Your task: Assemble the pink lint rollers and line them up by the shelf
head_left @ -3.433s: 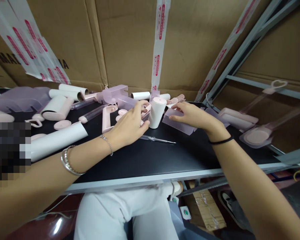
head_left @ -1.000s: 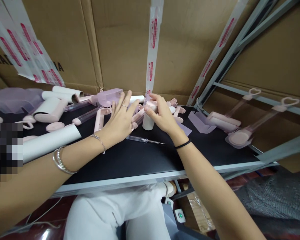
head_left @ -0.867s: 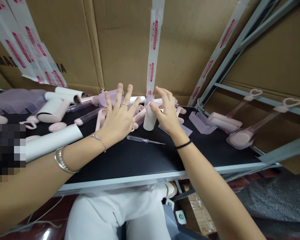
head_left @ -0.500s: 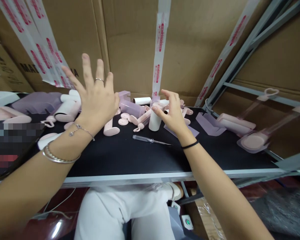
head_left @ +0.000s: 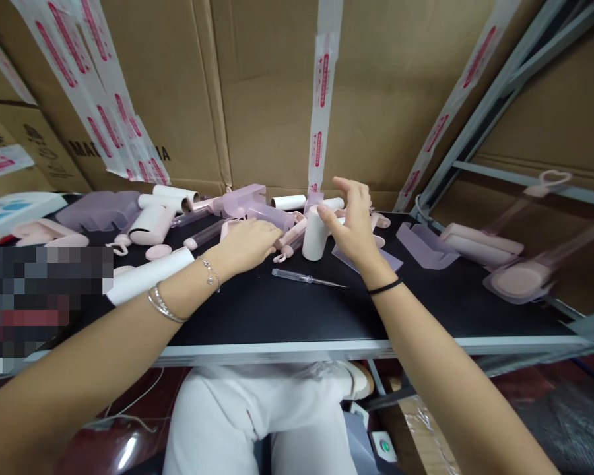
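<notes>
My left hand [head_left: 250, 245] is low over the table, palm down, fingers stretched toward several small pink plastic parts. Its fingertips are beside a pink part with a ring-shaped end [head_left: 283, 254]; I cannot tell if they touch it. My right hand [head_left: 354, 227] is open beside an upright white cylinder [head_left: 315, 239]. Its thumb is at the cylinder's upper edge, and the other fingers are raised apart from it. A clear-handled screwdriver [head_left: 297, 276] lies in front of the cylinder. Behind my left hand is a translucent purple plastic piece [head_left: 245, 200].
White tubes [head_left: 151, 274], pink parts and a purple tray [head_left: 99, 212] lie at the left. To the right are a purple bracket [head_left: 428, 247] and pink pieces [head_left: 482, 244]. Cardboard boxes [head_left: 267, 92] wall the back; a metal shelf frame [head_left: 475, 125] stands at the right.
My left hand has come down and to the right, from raised with fingers spread to low over the pink parts. The right hand stays by the white cylinder. The view has shifted slightly.
</notes>
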Action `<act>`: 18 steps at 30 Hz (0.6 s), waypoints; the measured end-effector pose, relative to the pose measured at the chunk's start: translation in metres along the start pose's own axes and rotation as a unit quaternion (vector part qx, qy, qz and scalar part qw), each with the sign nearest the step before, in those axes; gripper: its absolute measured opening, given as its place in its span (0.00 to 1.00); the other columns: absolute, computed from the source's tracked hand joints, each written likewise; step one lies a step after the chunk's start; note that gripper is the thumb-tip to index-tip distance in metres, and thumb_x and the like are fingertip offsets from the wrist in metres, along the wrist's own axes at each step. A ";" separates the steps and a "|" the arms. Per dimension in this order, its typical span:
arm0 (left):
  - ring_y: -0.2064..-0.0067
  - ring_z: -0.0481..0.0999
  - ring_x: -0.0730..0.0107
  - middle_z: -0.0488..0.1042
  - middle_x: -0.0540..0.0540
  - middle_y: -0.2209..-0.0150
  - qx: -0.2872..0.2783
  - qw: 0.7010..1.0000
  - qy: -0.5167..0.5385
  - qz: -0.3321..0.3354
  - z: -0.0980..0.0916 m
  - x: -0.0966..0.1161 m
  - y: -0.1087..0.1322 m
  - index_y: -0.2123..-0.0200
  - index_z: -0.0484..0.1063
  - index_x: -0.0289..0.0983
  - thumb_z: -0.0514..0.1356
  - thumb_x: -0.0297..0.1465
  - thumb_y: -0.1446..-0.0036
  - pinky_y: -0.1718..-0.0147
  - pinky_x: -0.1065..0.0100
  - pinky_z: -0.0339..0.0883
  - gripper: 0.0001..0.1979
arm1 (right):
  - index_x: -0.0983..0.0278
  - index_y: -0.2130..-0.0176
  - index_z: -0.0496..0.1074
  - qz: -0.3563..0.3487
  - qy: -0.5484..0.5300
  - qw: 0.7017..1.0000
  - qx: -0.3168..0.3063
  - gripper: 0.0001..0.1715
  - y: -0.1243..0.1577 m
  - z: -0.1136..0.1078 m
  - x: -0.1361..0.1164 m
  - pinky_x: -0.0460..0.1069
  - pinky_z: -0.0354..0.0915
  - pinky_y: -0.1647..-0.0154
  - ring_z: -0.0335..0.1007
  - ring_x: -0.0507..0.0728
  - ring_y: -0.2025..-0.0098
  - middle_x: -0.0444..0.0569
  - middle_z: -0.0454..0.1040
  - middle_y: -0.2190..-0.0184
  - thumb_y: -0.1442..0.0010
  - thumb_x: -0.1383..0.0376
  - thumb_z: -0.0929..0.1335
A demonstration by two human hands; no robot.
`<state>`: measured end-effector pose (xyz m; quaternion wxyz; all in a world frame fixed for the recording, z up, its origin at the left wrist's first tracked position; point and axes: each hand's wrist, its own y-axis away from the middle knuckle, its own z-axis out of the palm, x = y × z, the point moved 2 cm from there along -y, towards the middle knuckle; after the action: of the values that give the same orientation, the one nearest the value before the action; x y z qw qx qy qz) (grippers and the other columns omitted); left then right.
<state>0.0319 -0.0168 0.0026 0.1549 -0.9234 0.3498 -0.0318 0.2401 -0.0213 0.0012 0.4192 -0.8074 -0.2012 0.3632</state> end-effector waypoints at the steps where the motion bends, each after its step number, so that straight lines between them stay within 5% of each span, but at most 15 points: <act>1: 0.53 0.78 0.53 0.79 0.37 0.57 -0.017 1.000 -0.013 -0.015 0.003 0.000 0.000 0.61 0.75 0.34 0.55 0.29 0.40 0.52 0.56 0.68 0.10 | 0.59 0.42 0.62 0.004 -0.004 1.000 0.004 0.32 0.000 -0.001 0.001 0.67 0.55 0.36 0.56 0.66 0.38 0.57 0.62 0.44 0.39 0.45 0.63; 6: 0.56 0.78 0.55 0.79 0.42 0.59 -0.025 0.999 0.002 -0.025 0.002 -0.007 0.001 0.58 0.74 0.37 0.53 0.31 0.38 0.59 0.60 0.68 0.10 | 0.61 0.43 0.61 0.039 -0.032 0.998 -0.031 0.34 0.000 0.005 0.007 0.63 0.59 0.39 0.62 0.64 0.43 0.57 0.65 0.46 0.43 0.47 0.67; 11: 0.55 0.76 0.60 0.76 0.42 0.56 0.065 0.998 0.020 0.016 -0.004 -0.006 0.002 0.56 0.71 0.36 0.52 0.25 0.39 0.56 0.62 0.68 0.11 | 0.66 0.44 0.60 0.098 -0.069 0.984 -0.133 0.40 0.005 0.022 0.013 0.62 0.61 0.42 0.65 0.65 0.44 0.61 0.67 0.46 0.48 0.47 0.70; 18: 0.52 0.75 0.63 0.75 0.41 0.55 0.226 0.968 0.060 0.091 -0.021 0.001 0.011 0.54 0.73 0.38 0.48 0.26 0.36 0.51 0.60 0.70 0.15 | 0.60 0.43 0.61 0.050 -0.111 0.992 -0.037 0.38 -0.001 0.006 -0.005 0.63 0.58 0.39 0.63 0.63 0.41 0.58 0.68 0.44 0.42 0.39 0.62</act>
<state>0.0225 -0.0310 0.0189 0.3404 -0.8250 0.4248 -0.1514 0.2325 -0.0204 0.0014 0.3455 -0.7862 -0.2188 0.4632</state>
